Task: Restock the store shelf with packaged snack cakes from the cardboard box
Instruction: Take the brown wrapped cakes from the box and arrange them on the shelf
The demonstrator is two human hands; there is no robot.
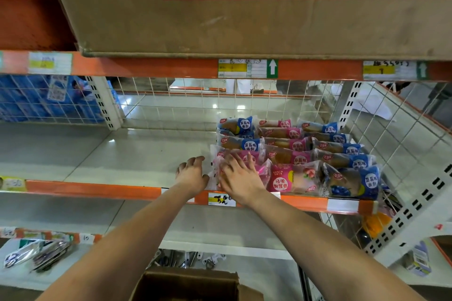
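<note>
Press lightly with right hand (241, 178), fingers spread flat on pink pack (262, 169) at near-left end of rows (305, 151) on shelf (97, 189); steady its left edge with loosely curled left hand (192, 173), gripping nothing. Square to neighbours; avoid crushing.

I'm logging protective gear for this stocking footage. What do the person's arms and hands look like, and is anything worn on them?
The left forearm and right forearm are bare as far as the frame shows, with no sleeve in view. The left hand and right hand wear no gloves, and no watch, ring or bracelet shows.
</note>
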